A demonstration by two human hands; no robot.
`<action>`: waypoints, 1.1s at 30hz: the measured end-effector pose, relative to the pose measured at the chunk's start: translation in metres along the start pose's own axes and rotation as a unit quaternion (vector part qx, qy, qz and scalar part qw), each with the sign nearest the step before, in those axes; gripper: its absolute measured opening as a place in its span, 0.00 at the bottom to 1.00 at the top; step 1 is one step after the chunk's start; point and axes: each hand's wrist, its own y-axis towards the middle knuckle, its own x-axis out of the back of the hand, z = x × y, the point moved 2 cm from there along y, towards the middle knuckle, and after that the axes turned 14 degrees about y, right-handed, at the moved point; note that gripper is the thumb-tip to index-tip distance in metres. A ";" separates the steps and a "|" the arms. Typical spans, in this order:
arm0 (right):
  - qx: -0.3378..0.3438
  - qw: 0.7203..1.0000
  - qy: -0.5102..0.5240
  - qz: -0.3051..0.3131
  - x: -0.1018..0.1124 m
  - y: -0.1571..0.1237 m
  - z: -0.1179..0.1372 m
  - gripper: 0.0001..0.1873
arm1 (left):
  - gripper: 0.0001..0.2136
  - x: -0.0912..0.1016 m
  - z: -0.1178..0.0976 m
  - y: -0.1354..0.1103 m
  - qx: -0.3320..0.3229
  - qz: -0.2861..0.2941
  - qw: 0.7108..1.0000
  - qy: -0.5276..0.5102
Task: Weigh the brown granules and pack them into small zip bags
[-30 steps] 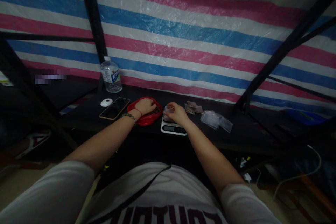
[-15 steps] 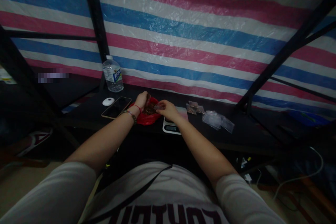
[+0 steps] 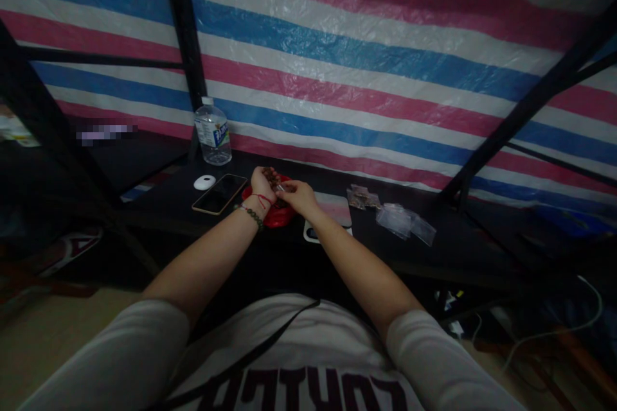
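While both hands meet above the red bag (image 3: pixel 270 217), left hand (image 3: pixel 263 181) grips dark bits.

The white shirt (image 3: pixel 308 359) of the person carries large dark capital letters, seen upside down and cut by the picture edge, so no word reads surely. The water bottle (image 3: pixel 213 133) has a blue label, too small to read.

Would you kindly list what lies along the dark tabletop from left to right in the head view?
Mouse → phone → left hand → right hand → scale → filled packets → empty bags.
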 end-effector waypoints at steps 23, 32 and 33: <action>-0.027 0.999 0.017 -0.001 -0.005 0.011 -0.013 0.17 | 0.08 -0.007 -0.006 -0.009 -0.068 -0.005 0.995 -0.075; 0.004 0.990 0.140 -0.015 -0.016 0.017 -0.029 0.21 | 0.09 -0.003 -0.003 -0.005 -0.055 -0.003 0.995 -0.089; 0.004 0.990 0.144 -0.014 -0.016 0.018 -0.029 0.21 | 0.09 -0.003 -0.002 -0.005 -0.051 -0.002 0.994 -0.097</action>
